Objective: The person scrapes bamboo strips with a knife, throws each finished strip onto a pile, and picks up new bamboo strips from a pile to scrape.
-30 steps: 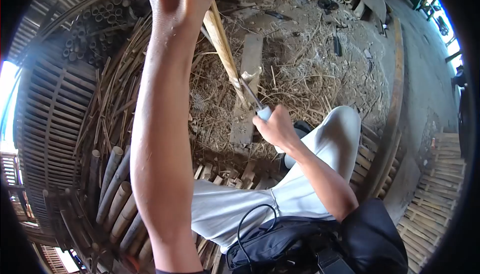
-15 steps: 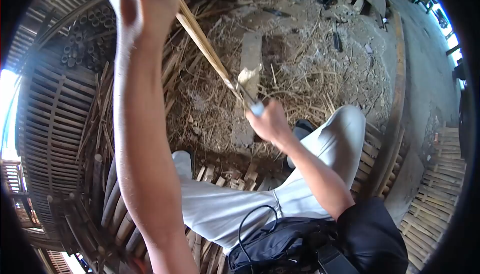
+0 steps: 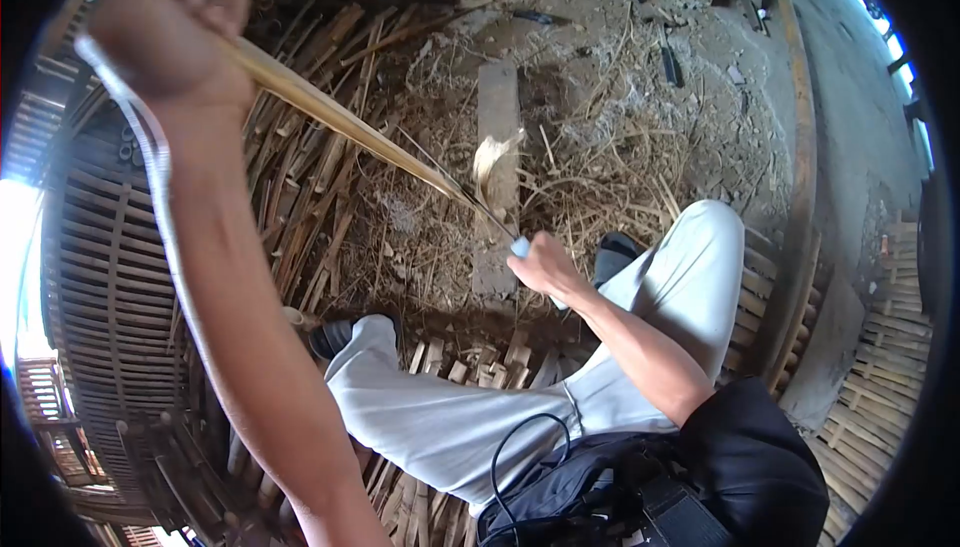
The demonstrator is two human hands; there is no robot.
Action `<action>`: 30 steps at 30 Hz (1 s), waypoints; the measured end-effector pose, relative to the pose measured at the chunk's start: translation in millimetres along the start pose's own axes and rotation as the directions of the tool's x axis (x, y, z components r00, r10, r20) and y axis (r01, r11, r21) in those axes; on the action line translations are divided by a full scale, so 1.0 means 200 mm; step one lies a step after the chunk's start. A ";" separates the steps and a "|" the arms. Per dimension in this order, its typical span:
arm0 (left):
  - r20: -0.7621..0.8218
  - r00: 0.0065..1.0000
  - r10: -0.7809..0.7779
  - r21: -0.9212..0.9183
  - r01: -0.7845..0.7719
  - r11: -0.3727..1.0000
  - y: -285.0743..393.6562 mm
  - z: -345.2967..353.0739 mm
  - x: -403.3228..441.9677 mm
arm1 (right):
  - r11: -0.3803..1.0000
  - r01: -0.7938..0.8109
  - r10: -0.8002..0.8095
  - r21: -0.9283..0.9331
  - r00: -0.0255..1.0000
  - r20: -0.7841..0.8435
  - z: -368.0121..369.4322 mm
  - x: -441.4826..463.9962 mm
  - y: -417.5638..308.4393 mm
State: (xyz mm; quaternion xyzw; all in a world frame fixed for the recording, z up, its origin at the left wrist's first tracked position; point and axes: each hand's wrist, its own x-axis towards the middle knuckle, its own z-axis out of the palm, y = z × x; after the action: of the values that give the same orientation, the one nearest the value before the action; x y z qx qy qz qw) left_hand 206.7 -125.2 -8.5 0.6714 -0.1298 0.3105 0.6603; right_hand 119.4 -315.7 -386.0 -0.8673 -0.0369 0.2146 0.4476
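My left hand [image 3: 170, 32] is raised at the upper left, its fingers wrapped round a long bamboo strip [image 3: 345, 122]. The strip slants down to the right, toward the middle of the view. There its lower end meets the blade of a knife [image 3: 519, 246]; how deep the blade sits I cannot tell. My right hand [image 3: 547, 267] is closed on the knife's pale handle, in front of my bent leg. Just behind the blade, a pale piece of split bamboo [image 3: 490, 157] shows over a narrow wooden plank [image 3: 497, 97] on the ground.
Bamboo shavings [image 3: 590, 182] litter the dirt floor. Split bamboo [image 3: 285, 162] is heaped at the left, beside a slatted bamboo panel [image 3: 90, 257]. A dark-handled tool [image 3: 670, 62] lies farther off. Along the right runs a long wooden beam [image 3: 800, 147]. Cut bamboo ends [image 3: 490, 372] lie between my legs.
My left hand has swung left and down into view with the bamboo strip, which now slants flatter. My right hand with the knife has shifted slightly right and down.
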 end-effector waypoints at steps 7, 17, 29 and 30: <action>0.225 0.966 -0.126 -0.167 0.166 0.972 0.10 -0.07 -0.11 | 0.896 0.202 -0.113 -0.396 0.965 0.236 0.30 0.10 0.63; 0.045 0.995 -0.093 -0.002 0.093 0.996 0.03 -0.36 -0.10 | 0.977 -0.036 0.027 0.210 0.998 0.048 0.21 0.03 0.06; 0.306 0.945 -0.118 -0.180 0.179 0.967 0.08 -0.54 -0.04 | 0.923 -0.385 0.385 -0.004 0.923 0.011 0.48 0.02 0.82; 0.310 0.942 -0.131 -0.177 0.193 0.965 0.08 -0.64 -0.04 | 0.936 -0.353 0.352 0.004 0.935 0.034 0.46 0.03 0.81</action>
State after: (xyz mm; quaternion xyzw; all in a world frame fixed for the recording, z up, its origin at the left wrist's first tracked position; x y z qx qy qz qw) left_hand 160.4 -4.5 -8.0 0.6470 -0.2022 0.1360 0.7225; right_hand 66.9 -339.7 -563.4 -0.8540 0.1129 0.3057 0.4055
